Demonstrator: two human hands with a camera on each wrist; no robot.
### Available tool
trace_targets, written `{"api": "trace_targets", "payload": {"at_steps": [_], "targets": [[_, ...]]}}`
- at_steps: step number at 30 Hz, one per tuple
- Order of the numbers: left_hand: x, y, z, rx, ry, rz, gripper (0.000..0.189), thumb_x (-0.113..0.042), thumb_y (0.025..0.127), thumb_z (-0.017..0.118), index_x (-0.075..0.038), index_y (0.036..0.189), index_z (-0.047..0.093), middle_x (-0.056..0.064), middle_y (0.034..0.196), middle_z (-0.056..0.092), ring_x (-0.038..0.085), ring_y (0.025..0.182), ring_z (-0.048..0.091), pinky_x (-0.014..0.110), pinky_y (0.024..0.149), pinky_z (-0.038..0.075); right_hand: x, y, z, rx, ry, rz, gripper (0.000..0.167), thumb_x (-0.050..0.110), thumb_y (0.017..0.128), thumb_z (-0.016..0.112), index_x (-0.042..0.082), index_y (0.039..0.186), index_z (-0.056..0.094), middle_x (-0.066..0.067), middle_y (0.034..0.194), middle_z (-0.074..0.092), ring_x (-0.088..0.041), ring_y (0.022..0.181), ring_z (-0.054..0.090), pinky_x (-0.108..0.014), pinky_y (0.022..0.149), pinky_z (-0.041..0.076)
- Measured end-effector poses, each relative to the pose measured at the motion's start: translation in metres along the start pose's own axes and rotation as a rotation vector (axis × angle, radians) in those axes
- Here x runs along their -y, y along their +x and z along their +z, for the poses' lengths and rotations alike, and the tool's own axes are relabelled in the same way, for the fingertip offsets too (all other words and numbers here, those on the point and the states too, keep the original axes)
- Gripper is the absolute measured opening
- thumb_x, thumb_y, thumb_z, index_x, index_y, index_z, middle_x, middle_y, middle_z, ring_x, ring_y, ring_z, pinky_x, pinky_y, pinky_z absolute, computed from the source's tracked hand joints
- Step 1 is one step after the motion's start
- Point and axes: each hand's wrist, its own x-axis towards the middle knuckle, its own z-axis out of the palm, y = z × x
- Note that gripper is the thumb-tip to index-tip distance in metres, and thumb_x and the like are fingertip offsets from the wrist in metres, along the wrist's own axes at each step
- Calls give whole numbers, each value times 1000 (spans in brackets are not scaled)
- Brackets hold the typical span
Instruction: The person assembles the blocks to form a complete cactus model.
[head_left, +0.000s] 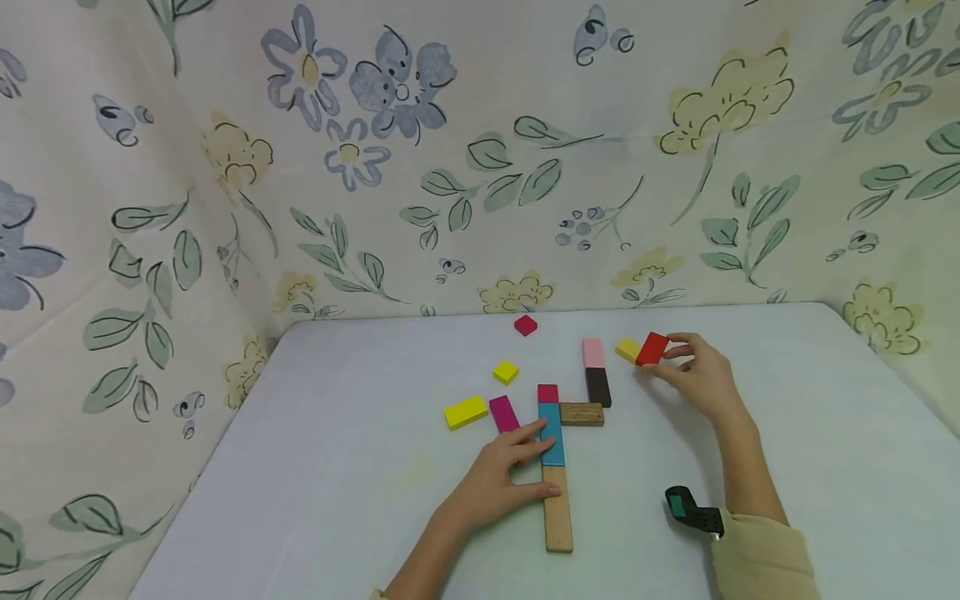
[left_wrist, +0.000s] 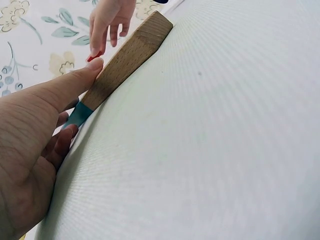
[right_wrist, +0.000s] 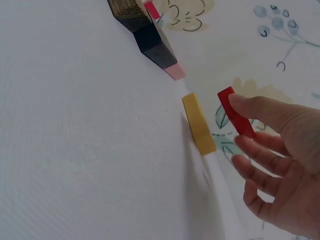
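Observation:
My right hand (head_left: 701, 375) pinches a red block (head_left: 652, 348) between thumb and fingers. In the right wrist view that red block (right_wrist: 236, 112) is held beside a yellow block (right_wrist: 199, 124), with a gap between them. My left hand (head_left: 498, 475) rests over a row of blocks, its fingers on the blue block (head_left: 552, 450) and its thumb on the long light wooden block (head_left: 557, 525). A small red block (head_left: 548, 393) caps the far end of this row. From its right side a brown wooden block (head_left: 582, 414) sticks out, close to a black block (head_left: 597, 387) and a pink block (head_left: 592, 352).
Left of the row lie a magenta block (head_left: 503, 412), a yellow block (head_left: 465, 412) and a small yellow block (head_left: 506, 372). Another small red block (head_left: 526, 325) is near the white table's (head_left: 337, 400) back edge. Flowered cloth (head_left: 480, 167) hangs behind. A black strapped device (head_left: 693, 510) sits at the right wrist.

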Motion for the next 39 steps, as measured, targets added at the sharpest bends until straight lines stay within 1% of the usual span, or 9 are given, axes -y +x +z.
{"api": "trace_targets", "payload": {"at_steps": [3, 7, 12, 19, 30, 39], "targets": [[0, 0, 0, -2, -1, 3, 61, -39, 96, 79, -21, 151, 61, -5, 166, 45, 23, 149, 44, 48, 116, 47, 4, 0, 4, 13, 11, -19, 70, 25, 98, 76, -9, 149, 43, -35, 134, 59, -43, 106, 58, -28, 70, 51], [0, 0, 0, -4, 0, 7, 61, -39, 96, 79, -21, 151, 61, -4, 166, 45, 23, 149, 44, 48, 117, 47, 10, 1, 9, 28, 17, -25, 70, 25, 98, 77, -8, 149, 43, -34, 134, 59, -43, 107, 58, -27, 72, 52], [0, 0, 0, 0, 4, -2, 61, -40, 96, 78, -22, 151, 61, -5, 166, 45, 23, 149, 43, 49, 116, 47, 17, 1, 16, 30, 15, -38, 68, 23, 97, 78, -6, 149, 45, -33, 133, 60, -41, 107, 59, -25, 73, 52], [0, 0, 0, 3, 1, -12, 61, -40, 95, 79, -23, 151, 61, -6, 166, 45, 23, 149, 43, 50, 116, 48, 25, 1, 23, 51, 27, -60, 69, 24, 96, 79, -4, 149, 46, -33, 134, 60, -41, 106, 58, -27, 71, 53], [1, 0, -1, 8, -7, -13, 61, -40, 96, 78, -23, 151, 60, -6, 166, 45, 23, 149, 43, 50, 116, 48, 36, 1, 36, 60, 28, -89, 65, 21, 96, 79, -3, 148, 48, -31, 131, 62, -38, 105, 61, -26, 73, 55], [1, 0, -1, 4, -7, -2, 61, -39, 96, 79, -22, 151, 61, -6, 166, 45, 22, 150, 43, 49, 116, 48, 44, 2, 46, 86, 27, -142, 61, 18, 96, 78, -4, 146, 50, -29, 124, 66, -34, 98, 61, -28, 73, 54]]}}
